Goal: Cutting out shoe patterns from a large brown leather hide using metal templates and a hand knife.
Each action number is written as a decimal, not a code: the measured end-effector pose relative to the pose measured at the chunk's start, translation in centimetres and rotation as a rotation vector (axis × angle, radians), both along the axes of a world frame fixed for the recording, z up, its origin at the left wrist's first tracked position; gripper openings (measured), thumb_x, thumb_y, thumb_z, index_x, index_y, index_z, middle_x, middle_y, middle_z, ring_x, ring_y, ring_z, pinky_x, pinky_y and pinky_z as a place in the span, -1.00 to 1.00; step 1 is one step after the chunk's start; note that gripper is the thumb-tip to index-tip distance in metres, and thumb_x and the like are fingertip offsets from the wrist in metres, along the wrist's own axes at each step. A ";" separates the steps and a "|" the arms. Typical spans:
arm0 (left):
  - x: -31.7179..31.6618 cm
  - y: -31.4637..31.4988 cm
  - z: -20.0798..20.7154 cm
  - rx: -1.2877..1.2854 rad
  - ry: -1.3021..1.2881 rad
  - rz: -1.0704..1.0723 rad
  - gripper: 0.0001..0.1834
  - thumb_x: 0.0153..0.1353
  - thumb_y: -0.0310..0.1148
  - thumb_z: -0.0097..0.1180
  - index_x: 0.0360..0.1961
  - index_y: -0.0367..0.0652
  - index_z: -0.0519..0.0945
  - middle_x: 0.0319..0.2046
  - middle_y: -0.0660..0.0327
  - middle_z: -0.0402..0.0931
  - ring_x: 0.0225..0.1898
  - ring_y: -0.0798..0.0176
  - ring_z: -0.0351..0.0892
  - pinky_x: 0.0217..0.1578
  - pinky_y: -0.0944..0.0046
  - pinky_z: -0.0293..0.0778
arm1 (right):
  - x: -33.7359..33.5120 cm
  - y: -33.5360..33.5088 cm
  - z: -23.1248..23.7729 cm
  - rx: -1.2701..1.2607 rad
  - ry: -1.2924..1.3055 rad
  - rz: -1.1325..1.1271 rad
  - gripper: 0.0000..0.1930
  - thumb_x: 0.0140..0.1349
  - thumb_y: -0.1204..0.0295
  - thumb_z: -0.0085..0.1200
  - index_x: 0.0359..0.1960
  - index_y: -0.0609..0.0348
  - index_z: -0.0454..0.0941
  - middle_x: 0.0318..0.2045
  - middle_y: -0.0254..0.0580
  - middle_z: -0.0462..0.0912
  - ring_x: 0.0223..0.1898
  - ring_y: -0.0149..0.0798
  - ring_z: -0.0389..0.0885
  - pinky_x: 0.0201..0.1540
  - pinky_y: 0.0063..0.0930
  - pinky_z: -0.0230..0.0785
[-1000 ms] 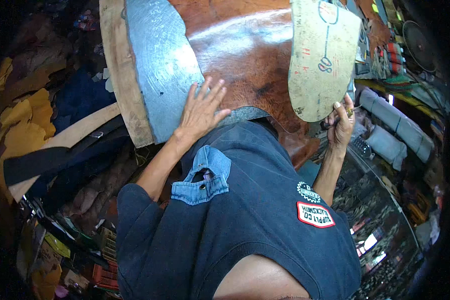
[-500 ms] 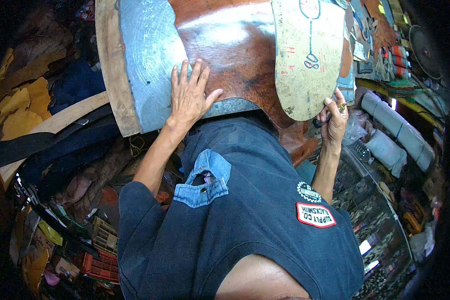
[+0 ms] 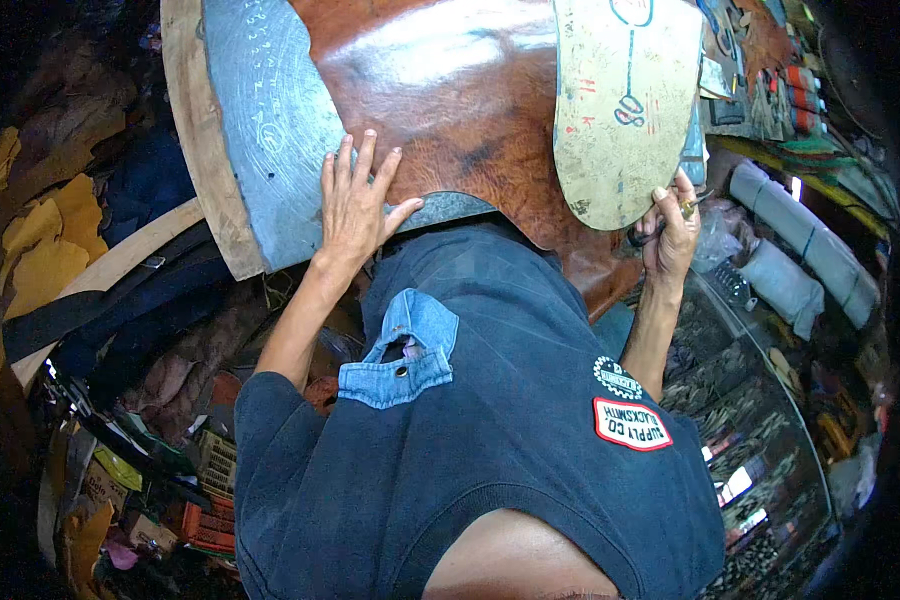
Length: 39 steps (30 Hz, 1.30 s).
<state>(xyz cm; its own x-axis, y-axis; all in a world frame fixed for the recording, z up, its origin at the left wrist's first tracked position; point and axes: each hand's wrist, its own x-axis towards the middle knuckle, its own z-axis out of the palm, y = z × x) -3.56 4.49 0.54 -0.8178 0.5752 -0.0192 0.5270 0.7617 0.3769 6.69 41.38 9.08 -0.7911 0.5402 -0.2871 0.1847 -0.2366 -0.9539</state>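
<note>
A large sheet of shiny brown leather point(image 3: 450, 120) lies over a scratched grey metal plate point(image 3: 270, 130). My left hand point(image 3: 355, 210) rests flat where leather and plate meet, open with its fingers spread. On the leather's right part sits a pale yellowish template point(image 3: 620, 130) with a rounded near end and hand-drawn marks. At that end my right hand point(image 3: 672, 235) is closed around a slim tool point(image 3: 688, 207) with a dark handle, a brass collar and a thin tip pointing right. Its exact kind is unclear. The thumb is by the template's edge.
Wood point(image 3: 195, 120) borders the plate on the left. A glass-topped case point(image 3: 760, 390) stands at my right, with wrapped white rolls point(image 3: 800, 230) beyond it. Yellow leather scraps point(image 3: 55, 235) and an orange crate point(image 3: 210, 525) lie on the left.
The view has shifted a little. My left hand has slid slightly nearer to me on the work, its thumb now over the plate's near edge. The right-hand tool's thin tip now shows.
</note>
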 end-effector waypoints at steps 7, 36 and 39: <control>0.9 -0.4 -0.6 0.054 0.085 -0.018 -0.37 0.03 0.05 0.24 0.03 -0.17 0.53 0.26 -0.09 0.25 0.25 -0.29 0.21 0.19 -0.19 0.21 | 0.3 -1.2 -0.8 -0.024 -0.134 -0.091 -0.51 0.20 0.50 0.04 0.19 0.34 0.33 -0.21 -0.18 0.61 -0.68 -0.59 0.33 -0.71 -0.71 0.17; -38.2 0.6 -3.3 1.350 -0.746 0.686 -0.73 0.15 -0.60 0.12 -0.08 -0.28 0.57 -0.14 0.19 0.57 -0.10 0.33 0.51 0.01 0.34 0.39 | 0.4 -10.7 -2.7 -0.115 -0.529 0.031 -0.83 0.17 0.46 0.17 -0.26 0.16 0.44 -0.67 -0.41 0.40 -0.74 -0.53 0.33 -0.71 -0.61 0.24; -43.1 -2.6 -0.8 1.369 -0.522 0.578 -0.71 0.18 -0.60 0.09 -0.05 -0.25 0.55 -0.14 0.21 0.58 -0.16 0.35 0.55 -0.04 0.34 0.44 | -3.4 -13.9 -3.9 -0.140 -0.503 0.156 -0.84 0.18 0.48 0.16 -0.28 0.14 0.43 -0.69 -0.45 0.39 -0.75 -0.54 0.30 -0.71 -0.62 0.18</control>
